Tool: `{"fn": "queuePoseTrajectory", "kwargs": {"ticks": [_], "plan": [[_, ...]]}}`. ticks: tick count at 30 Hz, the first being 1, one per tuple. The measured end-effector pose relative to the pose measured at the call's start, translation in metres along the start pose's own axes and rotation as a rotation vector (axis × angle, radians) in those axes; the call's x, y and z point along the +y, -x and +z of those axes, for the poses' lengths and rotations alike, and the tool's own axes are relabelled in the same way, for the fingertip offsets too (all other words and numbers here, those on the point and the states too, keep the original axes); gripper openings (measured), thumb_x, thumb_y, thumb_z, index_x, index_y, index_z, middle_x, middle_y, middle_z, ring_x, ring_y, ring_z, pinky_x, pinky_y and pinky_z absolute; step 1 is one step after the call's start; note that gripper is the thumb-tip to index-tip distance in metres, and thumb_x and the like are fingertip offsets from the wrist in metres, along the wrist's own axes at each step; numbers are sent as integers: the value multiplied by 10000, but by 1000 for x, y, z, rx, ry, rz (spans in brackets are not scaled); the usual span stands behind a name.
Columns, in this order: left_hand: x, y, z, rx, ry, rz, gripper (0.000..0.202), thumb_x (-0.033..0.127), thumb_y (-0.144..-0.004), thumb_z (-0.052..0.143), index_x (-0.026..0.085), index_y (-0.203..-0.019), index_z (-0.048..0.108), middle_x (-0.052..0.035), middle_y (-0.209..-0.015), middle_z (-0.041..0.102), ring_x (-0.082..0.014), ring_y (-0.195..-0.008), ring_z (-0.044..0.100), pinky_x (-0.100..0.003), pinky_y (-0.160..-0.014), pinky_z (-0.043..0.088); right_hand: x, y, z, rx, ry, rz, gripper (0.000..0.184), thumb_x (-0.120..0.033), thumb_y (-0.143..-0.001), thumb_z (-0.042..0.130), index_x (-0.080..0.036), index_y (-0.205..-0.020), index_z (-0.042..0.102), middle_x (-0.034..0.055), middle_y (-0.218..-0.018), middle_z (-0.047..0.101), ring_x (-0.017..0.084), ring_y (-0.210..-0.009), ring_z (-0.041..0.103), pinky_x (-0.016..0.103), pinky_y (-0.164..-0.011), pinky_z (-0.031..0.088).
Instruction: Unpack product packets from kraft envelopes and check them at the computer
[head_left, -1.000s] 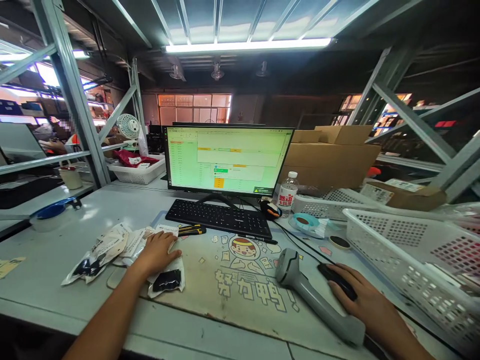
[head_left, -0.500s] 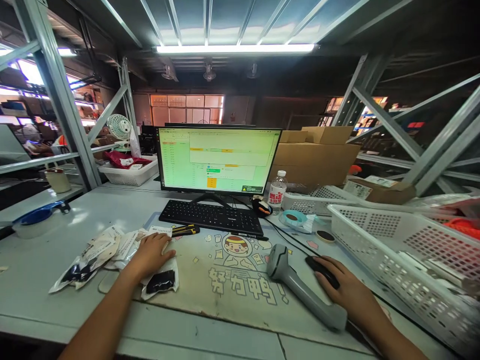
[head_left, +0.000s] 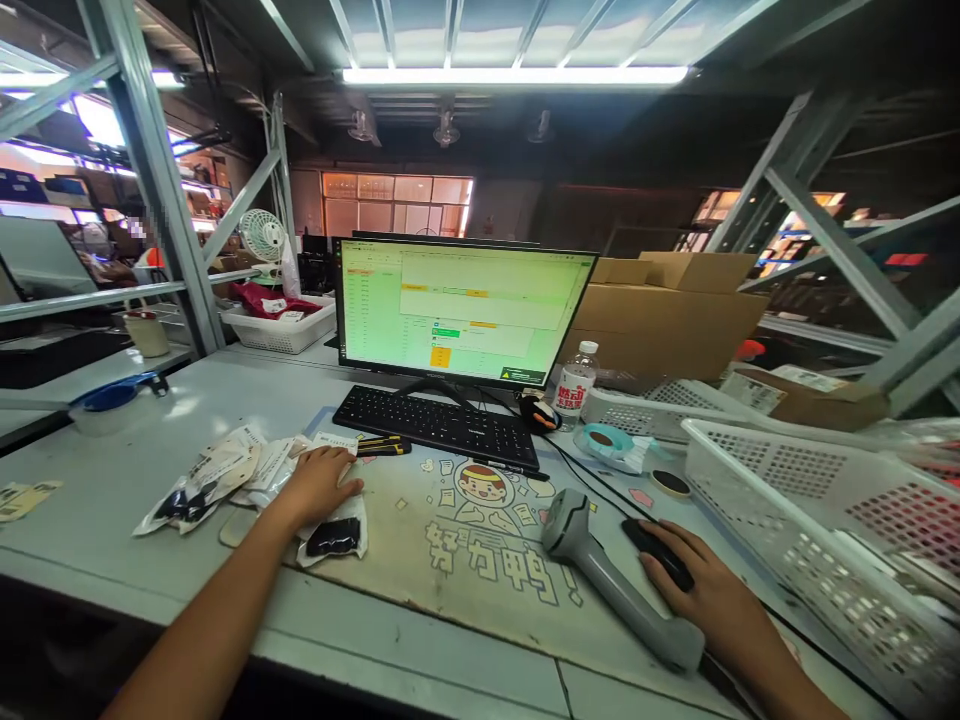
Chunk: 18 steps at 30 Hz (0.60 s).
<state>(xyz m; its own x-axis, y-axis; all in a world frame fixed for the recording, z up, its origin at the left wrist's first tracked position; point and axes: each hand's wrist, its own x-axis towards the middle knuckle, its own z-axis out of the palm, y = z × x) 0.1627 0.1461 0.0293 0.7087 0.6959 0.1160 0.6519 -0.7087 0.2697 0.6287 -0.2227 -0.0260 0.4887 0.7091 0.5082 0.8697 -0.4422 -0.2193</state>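
My left hand point(head_left: 319, 485) lies flat, fingers stretched, on a pile of small clear packets point(head_left: 225, 475) at the left of the desk mat point(head_left: 465, 560). One packet with a black item point(head_left: 334, 537) sticks out just below that hand. My right hand point(head_left: 705, 595) rests over a black mouse point(head_left: 660, 552), fingers curved round it. A grey handheld barcode scanner point(head_left: 607, 580) lies on the mat just left of the right hand. Ahead stand a black keyboard point(head_left: 439, 425) and a monitor point(head_left: 461, 312) with a green screen.
White perforated baskets point(head_left: 817, 520) fill the right side, cardboard boxes point(head_left: 667, 315) behind them. A water bottle point(head_left: 574, 382), a tape roll point(head_left: 609, 440) and a yellow-black cutter point(head_left: 382, 446) sit near the keyboard. A basket with red cloth point(head_left: 277, 322), a fan point(head_left: 262, 240) and metal rack posts point(head_left: 161, 190) stand at left.
Both hands keep their places on the packets and the mouse. Only the view has shifted a little, first left and then back right.
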Motion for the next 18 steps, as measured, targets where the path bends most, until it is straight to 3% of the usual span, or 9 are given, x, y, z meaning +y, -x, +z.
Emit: {"fn": "queuePoseTrajectory", "kwargs": {"ticks": [14,18], "plan": [[0,1,-2,7,36,5,431,422,-989,566,191,-1342,656,-114,-1461,629,-359,-1408,500,-560,-1198,338,11,-2,5,-33,-50,-2,569,-700,-877,492,-369,-1292,697,56,-1404,662,304,-1108,736,458,-864,635],[14,2,-15,112,166,-2,391,411,-976,591,175,-1271,692,-139,-1403,666,-363,-1377,537,-572,-1199,343,9,-2,4,-25,-52,8,552,-697,-879,483,-382,-1283,689,53,-1402,660,314,-1123,731,484,-882,633]]}}
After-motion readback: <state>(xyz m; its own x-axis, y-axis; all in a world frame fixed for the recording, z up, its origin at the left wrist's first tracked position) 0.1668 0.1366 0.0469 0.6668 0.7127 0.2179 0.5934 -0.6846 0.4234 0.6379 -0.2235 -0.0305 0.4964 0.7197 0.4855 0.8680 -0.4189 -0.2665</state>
